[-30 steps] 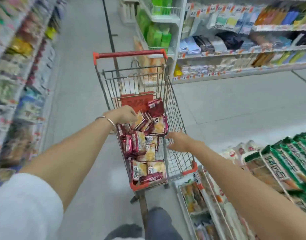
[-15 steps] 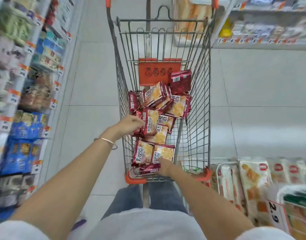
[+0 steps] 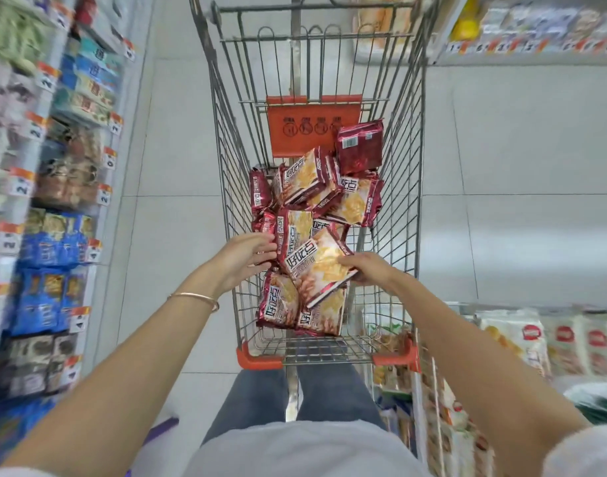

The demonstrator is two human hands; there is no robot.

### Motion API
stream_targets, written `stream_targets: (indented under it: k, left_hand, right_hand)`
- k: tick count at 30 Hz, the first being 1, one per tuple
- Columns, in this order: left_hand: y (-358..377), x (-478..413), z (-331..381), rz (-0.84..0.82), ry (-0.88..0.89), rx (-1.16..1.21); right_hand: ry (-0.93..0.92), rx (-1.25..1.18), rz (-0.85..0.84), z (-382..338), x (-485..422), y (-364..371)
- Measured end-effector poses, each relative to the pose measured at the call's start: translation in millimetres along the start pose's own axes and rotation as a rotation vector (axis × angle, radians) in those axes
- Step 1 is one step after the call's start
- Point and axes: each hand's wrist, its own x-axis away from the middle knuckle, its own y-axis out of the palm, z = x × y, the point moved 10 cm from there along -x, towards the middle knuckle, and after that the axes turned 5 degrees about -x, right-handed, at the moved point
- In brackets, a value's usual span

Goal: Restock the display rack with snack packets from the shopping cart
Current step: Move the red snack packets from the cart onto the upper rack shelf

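Shop-aisle cart [image 3: 260,359] holds maroon-and-gold snack packets [image 3: 357,204]; right hand [image 3: 372,270] grips one packet [image 3: 315,270].

Bright, even store light, its source out of frame; the pale floor [image 3: 501,139] carries a soft sheen; foil packets [image 3: 329,194] catch small glints; the cart [image 3: 257,359] is sharp at centre; left shelves [image 3: 54,173] and right rack [image 3: 553,339] smear with motion blur; wide-angle bowing bends the edges.

Pale grey tiled floor [image 3: 164,160], stocked shelves [image 3: 54,235] along left side
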Motion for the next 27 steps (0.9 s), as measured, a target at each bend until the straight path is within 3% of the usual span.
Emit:
stream_targets:
  k: [9,12,14,16,19,21,24,27]
  left_hand:
    - [14.0,-2.8,9.8,0.138,0.044,-0.163]
    - [27.0,-9.0,-8.0,0.05,-0.041,-0.013]
    - [24.7,-13.2,-21.0,0.07,-0.077,0.115]
    - [18.5,-17.8,-30.2,0.093,-0.071,0.209]
    - [14.3,-23.9,-31.3,0.104,-0.017,0.303]
    - [14.3,-25.6,-28.1,0.122,0.009,0.291]
    - [19.2,-29.8,-31.6,0.103,-0.028,0.319]
    - [28.6,-32.1,-34.3,0.066,-0.077,0.366]
  right_hand:
    - [0.123,-0.462,-0.352,-11.6,19.9,31.9]
    - [0.179,-0.568,-0.411,-2.2,15.0,51.5]
    - [0.195,-0.483,-0.426,-1.2,7.6,55.4]
    - [0.142,-0.289,-0.265,-11.5,-10.8,37.0]
    - [-0.06,-0.026,0.31,-55.1,-39.9,-37.2]
    - [-0.152,0.068,0.573,-88.8,-49.0,-74.5]
    - [-0.153,-0.006,0.742,-115.9,-67.7,-107.7]
    - [-0.015,-0.091,0.692,-102.8,-99.0,-115.8]
